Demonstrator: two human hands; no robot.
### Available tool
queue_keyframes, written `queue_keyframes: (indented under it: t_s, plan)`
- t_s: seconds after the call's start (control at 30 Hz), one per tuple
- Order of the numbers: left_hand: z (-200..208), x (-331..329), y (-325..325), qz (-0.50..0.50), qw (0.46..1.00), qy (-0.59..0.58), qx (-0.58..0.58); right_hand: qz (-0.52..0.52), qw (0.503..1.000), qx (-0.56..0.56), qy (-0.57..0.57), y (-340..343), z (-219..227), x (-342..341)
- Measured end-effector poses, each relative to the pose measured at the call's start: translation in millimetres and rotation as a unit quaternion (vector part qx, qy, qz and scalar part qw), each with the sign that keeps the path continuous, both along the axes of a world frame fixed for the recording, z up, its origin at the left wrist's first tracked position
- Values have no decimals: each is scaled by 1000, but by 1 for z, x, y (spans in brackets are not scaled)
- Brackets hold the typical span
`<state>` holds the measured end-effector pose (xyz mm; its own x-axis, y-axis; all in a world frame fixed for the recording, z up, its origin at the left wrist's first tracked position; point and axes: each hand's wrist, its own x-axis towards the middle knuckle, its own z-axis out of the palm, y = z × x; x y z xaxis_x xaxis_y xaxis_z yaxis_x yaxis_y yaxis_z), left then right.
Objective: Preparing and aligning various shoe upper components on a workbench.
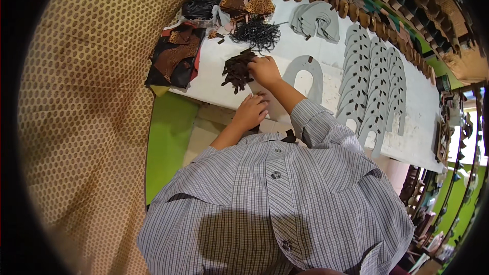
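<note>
A loose heap of short dark brown strips (235, 75) lies on the white-covered table. At its right side my right hand (265, 71) has its fingertips bent together among the strips, pinching at them. My left hand (249, 112) is closer to me, at the table's front edge, with fingers curled. A small dark bit shows by its fingertips, too small to name. Right of my right hand lies one grey U-shaped piece (316, 75) with a dark strip on its curve. Farther right, several overlapping rows of grey U-shaped pieces (351, 84) carry similar dark strips.
Behind the heap are a tangle of black cords (257, 34) and leopard-patterned material (248, 0). Dark and brown scraps (175, 53) lie at the left end. A stack of plain grey pieces (317, 20) sits farther back, before a row of brown shoe lasts (344, 9). A patterned curtain (97, 117) hangs left.
</note>
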<state>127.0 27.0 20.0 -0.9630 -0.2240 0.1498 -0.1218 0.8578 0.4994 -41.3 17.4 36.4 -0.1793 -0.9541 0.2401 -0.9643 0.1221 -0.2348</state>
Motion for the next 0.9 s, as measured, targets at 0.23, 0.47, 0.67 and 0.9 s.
queue_keyframes:
  t_s: [0.23, 0.47, 0.67, 0.9]
  plan:
    - [0, -19, 1, 24, 999, 32, 6, -127, 982, -71, -124, 49, 10, -27]
    - [1, -68, 6, 23, 998, 48, 18, -344, 900, -164, -212, 132, -9, -76]
    - [-1, -104, -1, 33, 996, 87, -3, -419, 852, -123, -289, 153, -12, -93]
    - [0, -139, -17, 40, 997, 59, 23, -425, 841, -100, -319, 145, -15, -99]
